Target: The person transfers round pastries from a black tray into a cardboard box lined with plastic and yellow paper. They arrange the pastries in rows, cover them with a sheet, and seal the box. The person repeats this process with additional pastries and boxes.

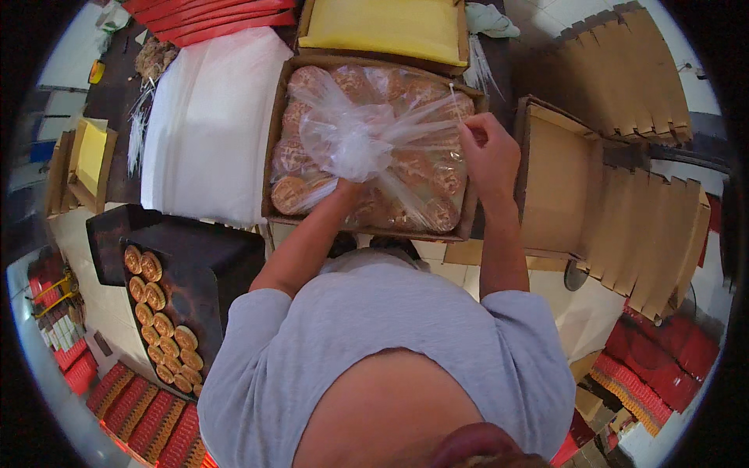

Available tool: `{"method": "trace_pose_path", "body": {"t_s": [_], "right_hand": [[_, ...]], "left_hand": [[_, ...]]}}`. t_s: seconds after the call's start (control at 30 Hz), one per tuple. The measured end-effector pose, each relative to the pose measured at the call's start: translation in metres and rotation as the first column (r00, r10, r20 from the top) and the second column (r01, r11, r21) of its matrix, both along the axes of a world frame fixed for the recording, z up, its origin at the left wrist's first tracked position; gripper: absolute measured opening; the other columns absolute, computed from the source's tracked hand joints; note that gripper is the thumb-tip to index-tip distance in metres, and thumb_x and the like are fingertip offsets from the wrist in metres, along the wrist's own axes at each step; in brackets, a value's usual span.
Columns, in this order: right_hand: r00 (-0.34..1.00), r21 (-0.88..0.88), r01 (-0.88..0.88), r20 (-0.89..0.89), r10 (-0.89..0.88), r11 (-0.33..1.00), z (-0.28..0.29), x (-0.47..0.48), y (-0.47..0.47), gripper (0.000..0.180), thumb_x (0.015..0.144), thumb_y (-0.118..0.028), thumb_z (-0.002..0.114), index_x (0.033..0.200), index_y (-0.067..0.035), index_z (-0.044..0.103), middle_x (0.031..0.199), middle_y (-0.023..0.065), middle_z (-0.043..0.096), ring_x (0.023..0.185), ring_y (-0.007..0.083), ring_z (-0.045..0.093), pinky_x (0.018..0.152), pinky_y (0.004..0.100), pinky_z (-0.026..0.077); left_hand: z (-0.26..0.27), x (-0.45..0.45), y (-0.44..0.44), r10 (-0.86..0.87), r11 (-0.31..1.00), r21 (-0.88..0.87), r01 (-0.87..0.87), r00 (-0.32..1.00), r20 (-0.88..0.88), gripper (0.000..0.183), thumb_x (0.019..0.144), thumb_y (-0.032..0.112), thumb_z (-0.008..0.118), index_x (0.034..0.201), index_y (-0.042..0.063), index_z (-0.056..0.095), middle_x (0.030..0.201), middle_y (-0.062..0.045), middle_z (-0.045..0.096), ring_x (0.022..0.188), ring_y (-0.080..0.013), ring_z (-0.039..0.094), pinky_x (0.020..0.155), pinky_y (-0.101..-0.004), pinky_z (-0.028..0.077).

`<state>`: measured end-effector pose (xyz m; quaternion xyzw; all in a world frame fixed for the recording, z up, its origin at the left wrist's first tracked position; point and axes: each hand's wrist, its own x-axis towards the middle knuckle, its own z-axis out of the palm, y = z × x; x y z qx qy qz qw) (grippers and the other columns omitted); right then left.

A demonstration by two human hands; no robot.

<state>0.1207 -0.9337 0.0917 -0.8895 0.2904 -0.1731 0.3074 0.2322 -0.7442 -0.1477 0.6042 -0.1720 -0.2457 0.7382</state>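
A cardboard box [374, 227] before me holds round patterned baked goods [289, 195] inside a clear plastic bag [409, 126]. The bag's mouth is bunched up over the middle. My left hand [349, 190] is at the base of this bunch; the plastic hides its fingers, so its grip cannot be made out. My right hand [490, 149] is above the box's right side, its thumb and forefinger pinched on a thin white cable tie [455, 102] that points up and away from me.
A stack of clear plastic bags [205, 128] lies left of the box. Beyond it stands a box lined with yellow paper [383, 29]. An unfilled cardboard box [556, 175] and stacked cardboard [643, 228] are at the right. Dark trays with baked goods [167, 324] stand lower left.
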Motion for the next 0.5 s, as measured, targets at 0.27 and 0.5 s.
{"method": "trace_pose_path", "body": {"t_s": [0.27,0.5], "right_hand": [[0.919,-0.02,-0.327,-0.239,0.313,0.945,-0.068,0.05,0.026,0.022,0.091,-0.026,0.071,0.105,-0.008,0.072,0.094,0.0139,0.073,0.091,0.0349,0.071,0.079,0.0445,0.055],[0.891,-0.041,-0.455,-0.038,0.453,0.89,-0.092,0.042,0.018,0.022,0.089,-0.026,0.071,0.101,-0.009,0.068,0.093,0.0158,0.068,0.087,0.0407,0.067,0.075,0.0521,0.052]], "left_hand": [[-0.018,0.001,-0.018,-0.289,0.771,-0.629,-0.098,0.826,-0.483,0.055,0.108,0.045,0.043,0.147,0.007,0.051,0.143,-0.013,0.06,0.132,-0.0303,0.057,0.115,-0.0477,0.045],[-0.029,0.032,-0.007,-0.049,0.9,0.267,-0.344,0.529,0.847,0.04,0.105,0.023,0.062,0.14,0.005,0.056,0.126,-0.009,0.064,0.117,-0.0197,0.06,0.103,-0.0371,0.053]]}}
